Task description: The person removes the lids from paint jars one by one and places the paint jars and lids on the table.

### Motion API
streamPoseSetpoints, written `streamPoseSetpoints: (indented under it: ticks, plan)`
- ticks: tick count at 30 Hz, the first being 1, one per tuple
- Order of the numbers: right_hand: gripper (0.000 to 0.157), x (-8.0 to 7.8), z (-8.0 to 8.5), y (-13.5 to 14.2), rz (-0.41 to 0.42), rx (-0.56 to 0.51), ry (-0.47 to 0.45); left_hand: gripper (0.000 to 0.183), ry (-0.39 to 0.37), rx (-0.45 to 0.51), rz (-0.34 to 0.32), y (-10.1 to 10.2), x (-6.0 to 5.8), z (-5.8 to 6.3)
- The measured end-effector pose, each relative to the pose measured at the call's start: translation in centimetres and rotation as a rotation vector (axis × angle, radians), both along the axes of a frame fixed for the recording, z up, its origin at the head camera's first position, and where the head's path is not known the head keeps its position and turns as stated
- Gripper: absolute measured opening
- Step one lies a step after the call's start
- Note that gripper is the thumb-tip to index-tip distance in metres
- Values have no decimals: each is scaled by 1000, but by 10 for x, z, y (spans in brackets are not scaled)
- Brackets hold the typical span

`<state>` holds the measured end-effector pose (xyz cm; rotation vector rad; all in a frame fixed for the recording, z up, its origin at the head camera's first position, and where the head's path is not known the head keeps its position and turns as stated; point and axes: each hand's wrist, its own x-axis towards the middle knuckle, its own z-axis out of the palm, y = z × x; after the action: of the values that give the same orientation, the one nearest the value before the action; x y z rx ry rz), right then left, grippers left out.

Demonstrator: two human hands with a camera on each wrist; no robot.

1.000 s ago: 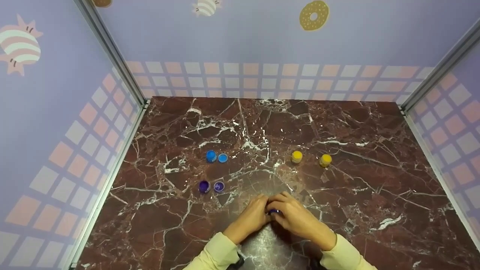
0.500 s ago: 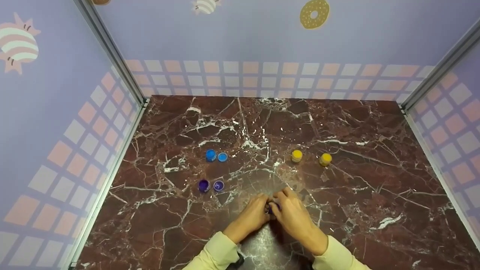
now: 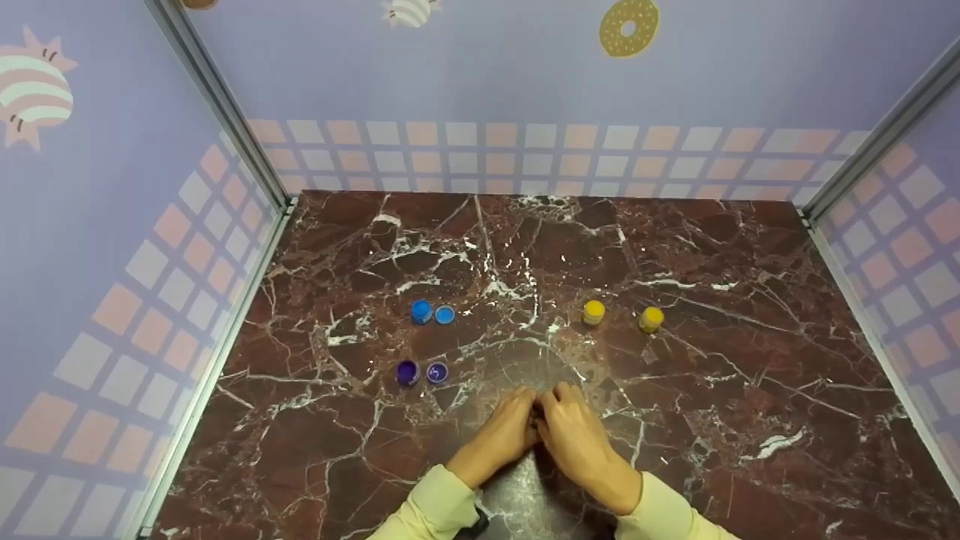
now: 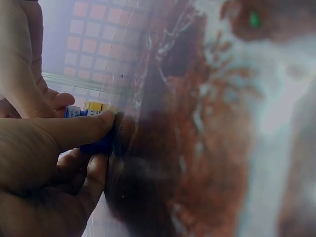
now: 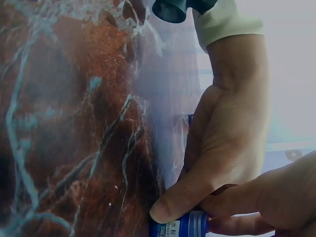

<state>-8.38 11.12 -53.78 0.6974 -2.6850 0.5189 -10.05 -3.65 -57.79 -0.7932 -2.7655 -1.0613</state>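
Observation:
Both hands meet low over the front middle of the table, around a small dark blue paint jar (image 5: 190,226); in the head view the hands hide it. My left hand (image 3: 504,431) grips the jar's body, its thumb pressed along the labelled side in the right wrist view. From the other end, my right hand (image 3: 574,435) pinches the lid end of the jar with curled fingers. In the left wrist view the blue jar (image 4: 98,144) lies on its side between left thumb and fingers.
An open purple jar (image 3: 407,373) stands left of the hands beside its lid (image 3: 437,373). Behind it are a light blue jar (image 3: 421,312) and its lid (image 3: 445,315). Two yellow jars (image 3: 593,312) stand at back right. Patterned panels (image 3: 480,97) enclose the marble table (image 3: 750,337).
My right hand has turned on the jar, opening its fingers and closing them again, with its wrist shifting left. The left hand stays in place. The other jars have not moved.

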Motion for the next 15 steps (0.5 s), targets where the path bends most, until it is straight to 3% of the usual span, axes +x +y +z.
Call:
streamPoseSetpoints:
  ticks: [10,15]
  plan:
    - [26,-3,1,1,38,21,-44,25,51,-15,-12,-1,0,-1]
    - [26,-5,3,2,83,21,-52,26,40,-18,-8,0,-1,-1]
